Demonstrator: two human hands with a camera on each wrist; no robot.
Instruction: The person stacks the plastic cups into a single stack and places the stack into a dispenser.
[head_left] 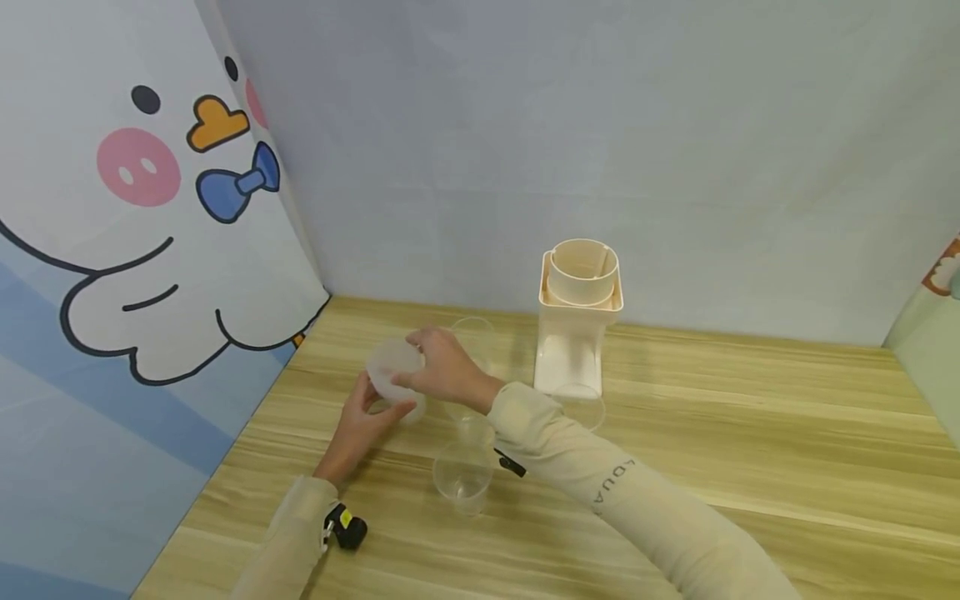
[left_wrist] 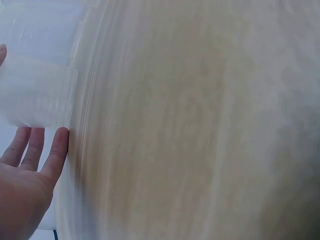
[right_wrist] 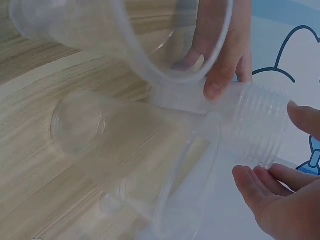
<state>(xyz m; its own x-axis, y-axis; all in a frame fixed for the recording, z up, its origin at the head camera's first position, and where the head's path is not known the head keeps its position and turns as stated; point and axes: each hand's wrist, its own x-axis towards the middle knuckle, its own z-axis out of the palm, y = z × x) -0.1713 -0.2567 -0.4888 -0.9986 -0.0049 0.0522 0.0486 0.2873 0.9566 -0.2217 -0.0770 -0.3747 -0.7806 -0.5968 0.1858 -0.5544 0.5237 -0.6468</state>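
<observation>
Several nested cups (head_left: 384, 365): left of centre in the head view.
Left hand (head_left: 360, 427): grasps the stack's side, grip at its lower left.
Right hand (head_left: 447, 369): grasps the ribbed rims (right_wrist: 265, 120) from upper right; nearer the mouth.
Long axis: roughly upright, rims uppermost.
Look: milky, translucent, rims in close rings.

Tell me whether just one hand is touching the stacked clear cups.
No, the right wrist view shows the left hand and right hand both holding the stacked cups.
</observation>
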